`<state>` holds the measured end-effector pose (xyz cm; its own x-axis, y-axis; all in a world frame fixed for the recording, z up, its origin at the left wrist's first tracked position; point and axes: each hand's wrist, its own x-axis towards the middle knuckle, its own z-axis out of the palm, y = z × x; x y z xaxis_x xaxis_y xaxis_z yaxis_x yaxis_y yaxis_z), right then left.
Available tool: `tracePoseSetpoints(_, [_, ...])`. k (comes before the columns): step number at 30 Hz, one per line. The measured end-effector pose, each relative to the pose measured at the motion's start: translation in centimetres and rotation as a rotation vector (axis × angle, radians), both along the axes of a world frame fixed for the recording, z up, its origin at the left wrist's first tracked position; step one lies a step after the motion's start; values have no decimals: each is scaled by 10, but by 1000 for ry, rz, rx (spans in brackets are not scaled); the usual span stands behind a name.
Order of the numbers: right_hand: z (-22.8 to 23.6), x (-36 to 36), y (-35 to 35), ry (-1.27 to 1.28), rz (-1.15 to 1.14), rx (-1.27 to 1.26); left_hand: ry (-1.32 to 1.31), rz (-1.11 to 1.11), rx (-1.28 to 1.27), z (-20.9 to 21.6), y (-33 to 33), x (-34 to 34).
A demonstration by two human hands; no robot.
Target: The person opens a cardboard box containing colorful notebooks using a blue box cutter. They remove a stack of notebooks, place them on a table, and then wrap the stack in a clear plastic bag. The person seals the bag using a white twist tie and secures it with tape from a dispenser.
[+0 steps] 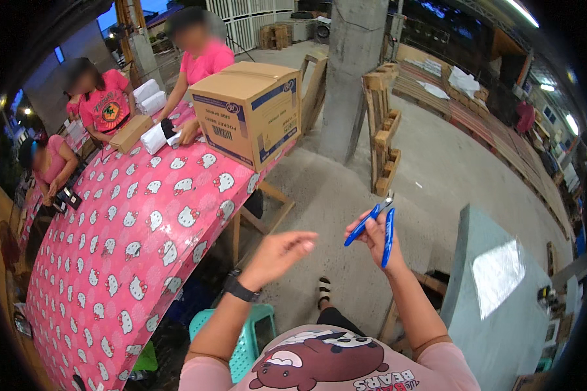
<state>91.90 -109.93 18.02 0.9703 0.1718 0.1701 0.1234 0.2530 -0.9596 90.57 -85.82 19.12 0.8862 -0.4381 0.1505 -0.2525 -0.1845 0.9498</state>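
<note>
My right hand (377,240) is raised over the concrete floor and grips a pair of blue-handled snips (374,224), its metal tip pointing up and right. My left hand (282,250) is held out beside it, fingers extended and together, holding nothing; a black watch sits on that wrist. The two hands are a short gap apart and do not touch.
A long table with a pink cartoon-cat cover (137,228) runs along my left. A large cardboard box (249,111) stands at its far end, where three people in pink shirts work. A teal plastic stool (251,335), a grey panel (496,287), a concrete pillar (352,72) and wooden pallets (383,130) surround me.
</note>
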Motion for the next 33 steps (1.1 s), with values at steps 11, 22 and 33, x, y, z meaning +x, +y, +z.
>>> tracePoseSetpoints(11, [9, 278, 2, 201, 68, 298, -386, 232, 288, 105, 62, 240])
tracePoseSetpoints(22, [6, 409, 30, 165, -120, 307, -622, -26, 686, 107, 77, 551])
tracePoseSetpoints(33, [4, 460, 0, 89, -440, 299, -456, -146, 937, 102, 51, 637])
